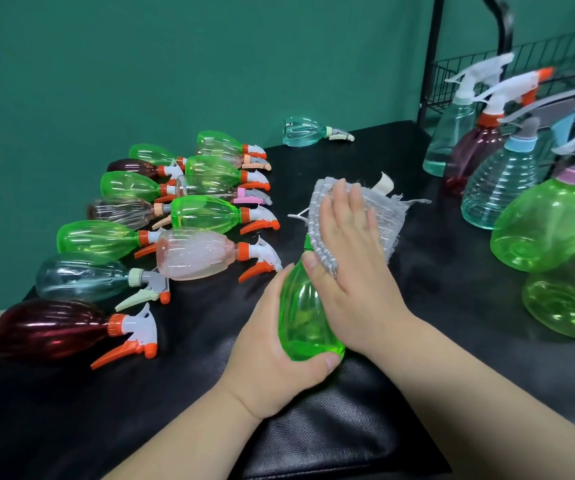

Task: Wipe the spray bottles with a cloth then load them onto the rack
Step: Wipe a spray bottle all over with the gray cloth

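Item in work: green spray bottle (301, 317), lying tilted above the black table cover (209, 427), near the front middle, base toward the wearer, neck pointing away.

Left hand (272, 344): grips the bottle's base, fingers and thumb curled round the lower body.

Right hand (351, 251): lies flat on the grey cloth (379, 216), fingers straight and close together, pressing the cloth onto the bottle's shoulder and neck. Trigger head hidden under the cloth; cream tip past its far edge, possibly the nozzle.

Stock lying on its side, left of the hands, heads pointing right:
- dark red bottle (50, 329), nearest, orange trigger
- grey-blue bottle (78, 277), cream trigger
- pink bottle (196, 254), orange trigger, touching its neighbours
- further green, maroon and clear bottles behind, packed in two rough rows

Apart at the far edge of the cover: lone teal bottle (301, 131), on its side.

Stock upright, right side, close together:
- pale teal bottle (448, 140), white head
- maroon bottle (469, 157), orange collar
- ribbed teal bottle (500, 188), blue collar
- green bottle with pink collar (542, 226)
- second green bottle (570, 299), partly cut off at the frame edge

Behind these: black wire rack (556, 64), against the green wall (140, 64).
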